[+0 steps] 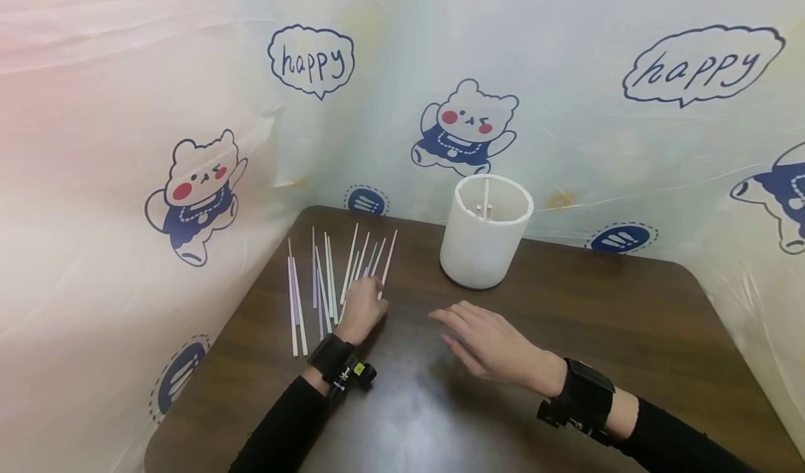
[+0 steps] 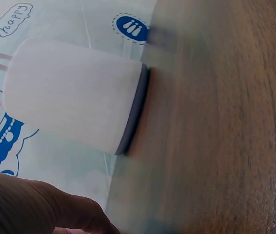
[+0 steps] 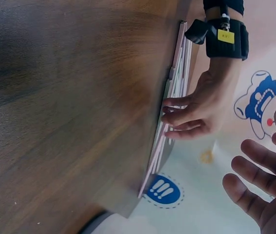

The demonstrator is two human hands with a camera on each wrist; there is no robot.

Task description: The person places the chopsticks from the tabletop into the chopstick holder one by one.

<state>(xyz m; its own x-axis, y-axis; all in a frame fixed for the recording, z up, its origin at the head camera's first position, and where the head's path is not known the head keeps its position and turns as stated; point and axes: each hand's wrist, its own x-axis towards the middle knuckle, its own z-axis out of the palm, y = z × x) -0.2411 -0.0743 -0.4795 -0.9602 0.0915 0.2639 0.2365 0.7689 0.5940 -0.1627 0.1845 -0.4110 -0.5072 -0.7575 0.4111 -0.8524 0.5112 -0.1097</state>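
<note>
Sticks (image 1: 332, 277) lie near table's left edge (image 1: 226, 347); left hand (image 1: 363, 310) touches them, grip unclear; loose right hand (image 1: 493, 347) hovers clear of container (image 1: 483, 249).

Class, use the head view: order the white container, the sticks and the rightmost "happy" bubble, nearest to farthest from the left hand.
1. Sticks: directly at the left hand.
2. White container: right of that hand.
3. Rightmost "happy" bubble: high, far right.

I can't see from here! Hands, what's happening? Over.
Left hand at the sticks, grip unclear. Right hand open, empty. White cup right of the sticks, not blocking left hand.
</note>
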